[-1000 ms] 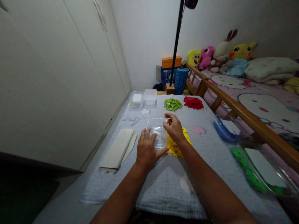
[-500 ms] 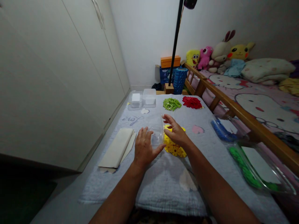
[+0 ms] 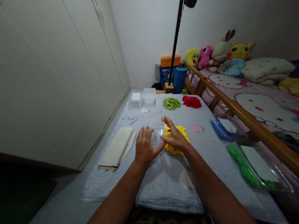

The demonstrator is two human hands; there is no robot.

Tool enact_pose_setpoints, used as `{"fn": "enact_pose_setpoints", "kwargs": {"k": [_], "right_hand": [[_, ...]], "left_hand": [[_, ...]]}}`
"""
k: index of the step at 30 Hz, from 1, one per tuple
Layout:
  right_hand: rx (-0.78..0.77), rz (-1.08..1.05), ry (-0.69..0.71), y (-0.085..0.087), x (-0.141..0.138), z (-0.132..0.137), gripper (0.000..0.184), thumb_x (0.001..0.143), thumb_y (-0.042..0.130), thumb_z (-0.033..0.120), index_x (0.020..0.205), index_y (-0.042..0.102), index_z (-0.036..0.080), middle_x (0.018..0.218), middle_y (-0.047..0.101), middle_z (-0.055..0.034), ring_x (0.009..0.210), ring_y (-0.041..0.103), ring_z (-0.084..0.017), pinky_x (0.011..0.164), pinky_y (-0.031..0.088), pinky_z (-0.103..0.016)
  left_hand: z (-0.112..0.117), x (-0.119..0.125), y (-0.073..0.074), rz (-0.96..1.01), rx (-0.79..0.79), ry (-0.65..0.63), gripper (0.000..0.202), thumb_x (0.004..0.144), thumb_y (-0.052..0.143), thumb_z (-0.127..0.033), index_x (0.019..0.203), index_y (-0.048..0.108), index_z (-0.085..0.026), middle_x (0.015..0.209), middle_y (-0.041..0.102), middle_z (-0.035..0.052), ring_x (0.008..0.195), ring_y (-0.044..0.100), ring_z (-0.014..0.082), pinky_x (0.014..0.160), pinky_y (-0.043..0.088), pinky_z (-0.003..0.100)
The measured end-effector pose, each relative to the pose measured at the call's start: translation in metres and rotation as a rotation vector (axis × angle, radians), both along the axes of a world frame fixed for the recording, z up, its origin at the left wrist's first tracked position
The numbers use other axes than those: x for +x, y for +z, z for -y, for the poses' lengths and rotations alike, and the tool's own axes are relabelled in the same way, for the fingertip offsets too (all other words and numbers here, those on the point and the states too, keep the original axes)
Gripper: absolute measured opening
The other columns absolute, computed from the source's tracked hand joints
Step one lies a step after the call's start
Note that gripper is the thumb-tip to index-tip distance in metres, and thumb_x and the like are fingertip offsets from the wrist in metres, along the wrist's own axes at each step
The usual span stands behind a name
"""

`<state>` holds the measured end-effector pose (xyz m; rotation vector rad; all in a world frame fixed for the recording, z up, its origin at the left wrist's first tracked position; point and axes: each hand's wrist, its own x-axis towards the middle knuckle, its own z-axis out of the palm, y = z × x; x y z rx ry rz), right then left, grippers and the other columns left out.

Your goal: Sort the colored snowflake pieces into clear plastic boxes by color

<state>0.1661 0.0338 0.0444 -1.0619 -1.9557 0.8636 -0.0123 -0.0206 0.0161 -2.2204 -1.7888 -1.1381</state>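
My forearms (image 3: 123,188) converge forward: my left hand (image 3: 146,147) shows its back, thumb spread; my right hand (image 3: 175,137) curves, thumb and fingers (image 3: 169,121) parted.

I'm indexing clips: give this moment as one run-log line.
left hand: at clear container | right hand: at container's right side | yellow heap: beside container | light green heap, red heap: farther back

L hand (image 3: 146,147) & R hand (image 3: 175,136), thumbs & fingers apart, are at opp. sides of clear box (image 3: 157,132); grip unclear. Yellow pile (image 3: 174,150), partly hidden by R hand, is just beside box. Folded sheet (image 3: 118,146) lies L of L hand. Green pile (image 3: 172,103), red pile (image 3: 192,101) & tubs (image 3: 149,94) sit at back of cloth (image 3: 167,186).
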Motion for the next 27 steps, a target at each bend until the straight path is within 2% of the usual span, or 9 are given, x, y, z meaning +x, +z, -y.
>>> {"fn": "enact_pose_setpoints", "kwargs": {"k": [10, 17, 21, 24, 27], "right_hand": [[-0.031, 0.012, 0.073, -0.009, 0.01, 0.001, 0.109, 0.074, 0.071, 0.023, 0.161, 0.006, 0.023, 0.164, 0.027, -0.0184, 0.152, 0.028, -0.028, 0.122, 0.023, -0.053], [-0.014, 0.043, 0.078, -0.013, 0.011, 0.0, 0.112, 0.075, 0.071, 0.024, 0.162, 0.001, 0.024, 0.165, 0.027, -0.0174, 0.153, 0.025, -0.027, 0.122, 0.022, -0.052], [-0.004, 0.086, 0.069, -0.012, 0.011, 0.001, 0.112, 0.073, 0.069, 0.02, 0.162, 0.0, 0.022, 0.165, 0.027, -0.0163, 0.153, 0.025, -0.027, 0.122, 0.022, -0.052], [0.013, 0.099, 0.068, -0.012, 0.01, 0.003, 0.11, 0.072, 0.065, 0.017, 0.162, 0.002, 0.022, 0.164, 0.029, -0.0149, 0.152, 0.025, -0.027, 0.123, 0.02, -0.052], [0.027, 0.116, 0.038, -0.013, 0.009, 0.004, 0.107, 0.071, 0.061, 0.015, 0.162, 0.005, 0.022, 0.163, 0.032, -0.0141, 0.152, 0.026, -0.027, 0.123, 0.021, -0.052]], "left_hand": [[-0.002, -0.007, -0.003, 0.008, 0.004, -0.087, 0.064, 0.08, 0.072, -0.054, 0.129, 0.054, -0.017, 0.141, 0.057, 0.02, 0.141, 0.044, 0.0402, 0.11, 0.043, 0.058], [-0.003, -0.01, 0.002, 0.043, -0.006, -0.105, 0.057, 0.087, 0.064, -0.056, 0.128, 0.056, -0.017, 0.139, 0.061, 0.018, 0.139, 0.048, 0.037, 0.111, 0.043, 0.055], [-0.003, -0.014, 0.007, 0.164, -0.029, -0.094, 0.049, 0.094, 0.052, -0.055, 0.126, 0.058, -0.019, 0.132, 0.066, 0.0144, 0.131, 0.057, 0.0311, 0.109, 0.046, 0.047], [-0.003, -0.019, 0.011, 0.311, -0.063, -0.013, 0.046, 0.098, 0.044, -0.054, 0.124, 0.059, -0.019, 0.122, 0.07, 0.0125, 0.115, 0.066, 0.027, 0.098, 0.052, 0.041], [-0.006, -0.024, 0.014, 0.48, -0.089, 0.076, 0.043, 0.1, 0.038, -0.053, 0.116, 0.062, -0.02, 0.11, 0.072, 0.0103, 0.102, 0.069, 0.0243, 0.088, 0.053, 0.037]]}}
